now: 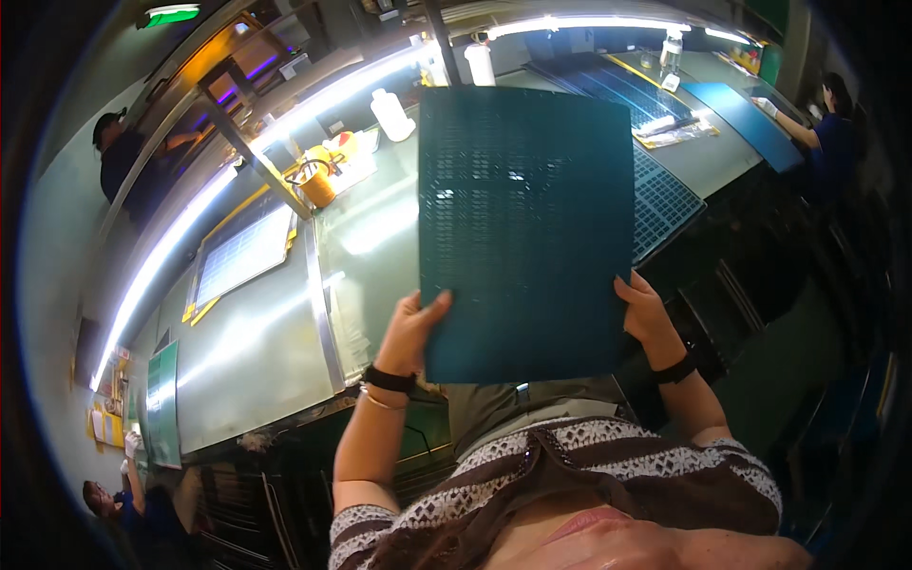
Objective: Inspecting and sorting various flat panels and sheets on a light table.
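Note:
A large dark teal panel (525, 237), rectangular and covered with rows of small marks that catch the light, is held up in front of me. My left hand (410, 328) grips its lower left edge, the thumb lying on the face turned to me. At the lower right edge my right hand (644, 306) has hold of it in the same way. The fingers behind the panel are hidden. Beneath and beyond its right side, a panel with a grid pattern (665, 201) lies on the worktable.
The long metal-topped worktable (256, 370) bends around. An orange container (315, 185) and a white bottle (390, 116) stand on it. A yellow-edged panel (242, 252) lies at left. Co-workers handle a green panel (164, 399) far left and a blue panel (746, 119) far right.

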The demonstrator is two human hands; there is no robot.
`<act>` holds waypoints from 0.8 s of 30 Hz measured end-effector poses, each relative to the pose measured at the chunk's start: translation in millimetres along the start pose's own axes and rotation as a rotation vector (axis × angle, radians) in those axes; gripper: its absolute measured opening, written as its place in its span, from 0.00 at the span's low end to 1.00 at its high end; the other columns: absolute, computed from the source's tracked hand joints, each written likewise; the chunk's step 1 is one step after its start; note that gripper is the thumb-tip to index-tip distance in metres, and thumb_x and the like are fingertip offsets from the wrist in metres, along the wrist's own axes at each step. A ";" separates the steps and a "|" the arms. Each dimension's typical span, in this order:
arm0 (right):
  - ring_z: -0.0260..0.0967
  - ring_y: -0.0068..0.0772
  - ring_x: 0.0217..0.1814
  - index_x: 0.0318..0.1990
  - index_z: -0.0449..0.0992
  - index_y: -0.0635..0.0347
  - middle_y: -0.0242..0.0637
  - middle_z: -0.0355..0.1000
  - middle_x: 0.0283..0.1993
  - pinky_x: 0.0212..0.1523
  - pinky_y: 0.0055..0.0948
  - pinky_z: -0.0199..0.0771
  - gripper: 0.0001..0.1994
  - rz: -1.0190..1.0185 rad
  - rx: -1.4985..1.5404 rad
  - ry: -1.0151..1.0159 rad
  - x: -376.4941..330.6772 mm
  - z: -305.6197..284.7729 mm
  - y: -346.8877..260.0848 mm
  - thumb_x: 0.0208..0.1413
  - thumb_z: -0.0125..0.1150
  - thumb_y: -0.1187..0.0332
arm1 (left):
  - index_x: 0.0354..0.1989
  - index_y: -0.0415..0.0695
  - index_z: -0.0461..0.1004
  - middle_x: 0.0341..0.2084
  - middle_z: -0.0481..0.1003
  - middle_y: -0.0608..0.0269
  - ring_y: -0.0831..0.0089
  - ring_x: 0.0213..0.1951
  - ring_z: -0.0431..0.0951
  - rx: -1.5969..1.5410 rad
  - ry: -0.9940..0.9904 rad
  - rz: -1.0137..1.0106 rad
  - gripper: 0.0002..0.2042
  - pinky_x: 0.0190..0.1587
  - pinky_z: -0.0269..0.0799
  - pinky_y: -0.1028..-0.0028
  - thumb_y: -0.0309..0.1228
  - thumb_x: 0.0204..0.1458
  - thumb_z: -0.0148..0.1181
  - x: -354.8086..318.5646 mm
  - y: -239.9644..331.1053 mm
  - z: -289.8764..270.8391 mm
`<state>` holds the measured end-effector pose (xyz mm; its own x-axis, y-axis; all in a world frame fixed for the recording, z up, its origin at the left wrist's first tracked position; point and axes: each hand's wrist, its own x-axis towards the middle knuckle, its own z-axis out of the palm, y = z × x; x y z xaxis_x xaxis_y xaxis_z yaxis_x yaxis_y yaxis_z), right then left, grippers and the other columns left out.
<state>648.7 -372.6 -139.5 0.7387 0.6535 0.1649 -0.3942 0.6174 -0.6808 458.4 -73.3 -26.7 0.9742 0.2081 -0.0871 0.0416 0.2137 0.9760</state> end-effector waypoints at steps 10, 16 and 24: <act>0.71 0.46 0.42 0.38 0.77 0.61 0.42 0.75 0.37 0.42 0.38 0.71 0.10 -0.866 -1.890 0.589 -12.0 -47.3 -86.0 0.51 0.64 0.65 | 0.37 0.35 0.76 0.21 0.76 0.59 0.74 0.23 0.74 1.455 0.764 0.438 0.09 0.28 0.68 0.74 0.29 0.56 0.58 -84.1 130.2 -26.1; 0.63 0.54 0.60 0.50 0.70 0.64 0.52 0.69 0.54 0.61 0.43 0.61 0.27 -0.721 -2.102 0.193 11.2 -32.7 -47.8 0.51 0.62 0.50 | 0.47 0.42 0.76 0.43 0.78 0.55 0.62 0.46 0.79 1.826 0.555 0.906 0.16 0.44 0.75 0.69 0.16 0.50 0.55 -54.9 47.9 -63.4; 0.65 0.61 0.57 0.45 0.70 0.68 0.60 0.67 0.53 0.57 0.45 0.67 0.21 -0.459 -2.065 0.029 12.6 -37.6 -60.6 0.55 0.58 0.56 | 0.54 0.45 0.72 0.52 0.73 0.54 0.51 0.54 0.72 1.894 0.392 0.776 0.24 0.51 0.73 0.62 0.16 0.46 0.53 -37.7 -61.8 -78.1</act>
<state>702.4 -418.2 -123.1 0.5978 0.6150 0.5141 0.7848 -0.5797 -0.2191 401.8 -19.8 -99.4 0.8210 -0.0473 0.5689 0.1130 -0.9634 -0.2431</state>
